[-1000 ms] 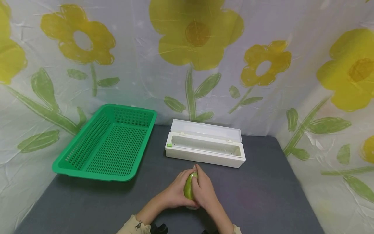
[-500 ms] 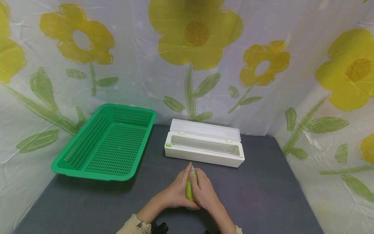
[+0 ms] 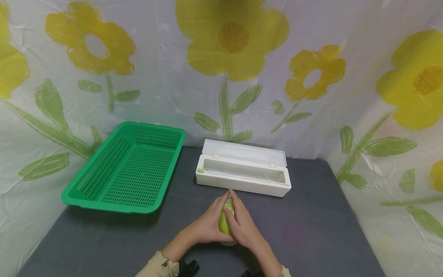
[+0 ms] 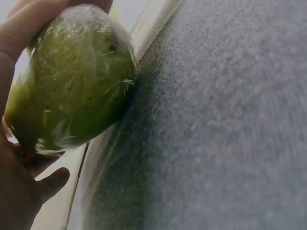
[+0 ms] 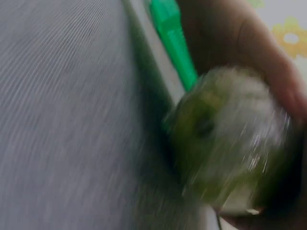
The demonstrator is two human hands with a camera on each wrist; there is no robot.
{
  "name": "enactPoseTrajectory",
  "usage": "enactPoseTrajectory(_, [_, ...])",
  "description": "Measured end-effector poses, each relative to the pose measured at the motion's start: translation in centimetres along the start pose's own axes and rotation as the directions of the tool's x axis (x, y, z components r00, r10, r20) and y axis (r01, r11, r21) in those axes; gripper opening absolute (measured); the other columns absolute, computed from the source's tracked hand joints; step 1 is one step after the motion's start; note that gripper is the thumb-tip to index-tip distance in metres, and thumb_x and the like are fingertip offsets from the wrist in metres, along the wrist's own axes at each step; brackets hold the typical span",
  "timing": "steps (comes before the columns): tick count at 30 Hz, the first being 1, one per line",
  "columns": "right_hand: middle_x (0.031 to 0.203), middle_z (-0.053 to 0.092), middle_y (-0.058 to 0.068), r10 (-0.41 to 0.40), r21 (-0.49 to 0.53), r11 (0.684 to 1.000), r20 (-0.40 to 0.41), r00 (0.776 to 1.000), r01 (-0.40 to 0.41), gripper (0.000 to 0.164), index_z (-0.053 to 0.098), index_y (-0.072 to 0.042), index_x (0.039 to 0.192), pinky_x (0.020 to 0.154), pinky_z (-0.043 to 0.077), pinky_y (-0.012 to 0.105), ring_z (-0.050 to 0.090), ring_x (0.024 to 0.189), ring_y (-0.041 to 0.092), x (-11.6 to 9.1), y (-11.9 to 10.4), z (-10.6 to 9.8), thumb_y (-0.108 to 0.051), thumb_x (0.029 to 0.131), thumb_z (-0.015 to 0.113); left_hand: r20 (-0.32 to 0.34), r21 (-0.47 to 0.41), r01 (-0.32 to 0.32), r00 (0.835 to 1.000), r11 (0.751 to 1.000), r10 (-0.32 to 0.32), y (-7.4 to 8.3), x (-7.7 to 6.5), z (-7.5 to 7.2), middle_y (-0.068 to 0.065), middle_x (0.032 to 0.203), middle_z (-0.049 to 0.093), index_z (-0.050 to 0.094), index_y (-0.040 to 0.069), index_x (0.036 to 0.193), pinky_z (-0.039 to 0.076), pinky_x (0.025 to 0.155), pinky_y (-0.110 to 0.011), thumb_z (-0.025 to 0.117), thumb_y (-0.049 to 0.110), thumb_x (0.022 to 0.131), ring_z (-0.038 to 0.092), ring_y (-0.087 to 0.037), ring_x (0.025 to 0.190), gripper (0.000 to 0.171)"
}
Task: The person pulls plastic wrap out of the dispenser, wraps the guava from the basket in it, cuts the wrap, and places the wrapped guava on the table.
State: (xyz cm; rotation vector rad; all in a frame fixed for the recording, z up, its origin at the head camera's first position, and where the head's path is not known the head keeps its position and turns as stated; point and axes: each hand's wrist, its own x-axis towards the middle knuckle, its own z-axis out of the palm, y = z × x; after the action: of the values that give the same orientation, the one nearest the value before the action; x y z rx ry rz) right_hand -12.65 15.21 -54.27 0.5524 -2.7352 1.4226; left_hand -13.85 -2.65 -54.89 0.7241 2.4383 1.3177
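Observation:
A green pear [image 3: 224,222] wrapped in clear plastic film is held between my two hands, low in the middle of the head view. My left hand [image 3: 207,227] cups its left side, and my right hand [image 3: 245,227] wraps its right side with the thumb lying over it. At the far end the fingertips of both hands come together around the film. In the left wrist view the shiny, creased film covers the rounded end of the pear [image 4: 76,81]. The right wrist view is blurred, but the wrapped pear [image 5: 225,139] shows against the palm.
Behind the hands stands a long white box [image 3: 242,184], its lid [image 3: 243,152] tipped back and a small green slider [image 3: 200,170] at its left end. A green slatted basket [image 3: 155,206] is at the left on the dark grey tabletop [image 3: 311,231]. A flowered curtain [image 3: 162,96] hangs behind.
The hands stay in place around the pear while the fingers shift at its far end. The right fingers now reach further forward to meet the left fingertips. Basket and box have not moved.

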Motion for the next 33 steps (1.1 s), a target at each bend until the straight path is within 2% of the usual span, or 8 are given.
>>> enactPoseTrajectory(3, [0.164, 0.044, 0.016, -0.044, -0.029, 0.999, 0.041, 0.998, 0.045, 0.059, 0.034, -0.003, 0.165, 0.112, 0.045, 0.056, 0.05, 0.143, 0.03, -0.4, 0.8, -0.5, -0.028, 0.113, 0.047, -0.02, 0.007, -0.001, 1.0, 1.0, 0.001, 0.0, -0.3, 0.0, -0.019, 0.17, 0.025, 0.004, 0.009, 0.171, 0.047, 0.11, -0.052, 0.088, 0.062, 0.079, 0.042, -0.032, 0.146, 0.136])
enactPoseTrajectory(5, [0.159, 0.05, 0.017, -0.058, -0.045, 0.997, 0.041, 0.997, 0.06, 0.056, 0.04, -0.001, 0.161, 0.108, 0.048, 0.055, 0.056, 0.136, 0.029, -0.4, 1.2, -0.7, -0.027, 0.113, 0.049, -0.005, 0.036, -0.014, 1.0, 0.999, 0.014, 0.0, -0.3, -0.1, -0.019, 0.171, 0.024, 0.003, 0.008, 0.171, 0.045, 0.113, -0.055, 0.084, 0.064, 0.083, 0.037, -0.033, 0.151, 0.132])
enactPoseTrajectory(8, [0.152, 0.055, 0.019, -0.055, -0.055, 0.997, 0.029, 0.998, 0.057, 0.052, 0.044, 0.002, 0.156, 0.106, 0.049, 0.054, 0.059, 0.13, 0.029, -0.4, 1.5, -0.6, -0.025, 0.112, 0.049, 0.036, 0.095, -0.05, 0.998, 0.994, 0.047, -0.3, -0.2, 0.0, -0.015, 0.172, 0.023, 0.003, 0.009, 0.171, 0.043, 0.117, -0.054, 0.082, 0.067, 0.082, 0.034, -0.03, 0.154, 0.132])
enactPoseTrajectory(13, [0.149, 0.055, 0.021, -0.04, -0.045, 0.998, 0.024, 0.999, 0.041, 0.049, 0.046, 0.005, 0.152, 0.11, 0.045, 0.058, 0.056, 0.136, 0.033, -0.4, 1.6, -0.2, -0.023, 0.113, 0.046, 0.037, 0.108, -0.08, 0.996, 0.991, 0.076, -0.7, -0.1, 0.4, -0.012, 0.169, 0.027, 0.004, 0.012, 0.171, 0.044, 0.116, -0.048, 0.092, 0.062, 0.071, 0.041, -0.025, 0.147, 0.142])
enactPoseTrajectory(19, [0.16, 0.046, 0.024, -0.029, 0.02, 0.999, 0.019, 0.999, 0.028, 0.06, 0.034, 0.006, 0.161, 0.117, 0.038, 0.063, 0.046, 0.147, 0.037, -0.5, 1.6, -0.2, -0.026, 0.113, 0.047, -0.019, 0.079, -0.069, 0.997, 0.995, 0.07, -0.7, -0.2, 1.0, -0.007, 0.155, 0.038, 0.021, 0.008, 0.165, 0.049, 0.107, -0.036, 0.095, 0.056, 0.067, 0.05, -0.019, 0.13, 0.131])
enactPoseTrajectory(26, [0.159, 0.048, 0.026, -0.02, 0.011, 1.0, -0.021, 1.0, 0.02, 0.063, 0.034, 0.008, 0.161, 0.112, 0.044, 0.062, 0.052, 0.142, 0.04, -0.6, 1.7, 0.0, -0.027, 0.111, 0.05, -0.045, 0.084, -0.083, 0.995, 0.993, 0.087, -0.5, -0.3, 1.2, -0.004, 0.149, 0.042, 0.026, 0.01, 0.161, 0.049, 0.107, -0.037, 0.097, 0.052, 0.065, 0.05, -0.018, 0.128, 0.127])
enactPoseTrajectory(30, [0.153, 0.053, 0.027, 0.006, 0.016, 1.0, -0.059, 0.998, -0.005, 0.066, 0.036, 0.009, 0.16, 0.102, 0.053, 0.052, 0.062, 0.128, 0.036, -0.6, 1.5, 0.2, -0.028, 0.109, 0.055, -0.047, 0.081, -0.087, 0.995, 0.993, 0.091, -0.5, -0.4, 1.3, -0.004, 0.152, 0.041, 0.025, 0.012, 0.162, 0.049, 0.108, -0.038, 0.099, 0.05, 0.065, 0.049, -0.019, 0.13, 0.128])
enactPoseTrajectory(33, [0.145, 0.061, 0.024, 0.026, 0.046, 0.999, -0.101, 0.995, -0.022, 0.063, 0.043, 0.004, 0.158, 0.091, 0.057, 0.04, 0.066, 0.112, 0.028, -0.5, 1.4, 0.3, -0.029, 0.107, 0.06, -0.053, 0.078, -0.093, 0.994, 0.993, 0.097, -0.5, -0.4, 1.3, -0.005, 0.154, 0.039, 0.024, 0.013, 0.162, 0.049, 0.108, -0.039, 0.099, 0.049, 0.065, 0.048, -0.02, 0.132, 0.128])
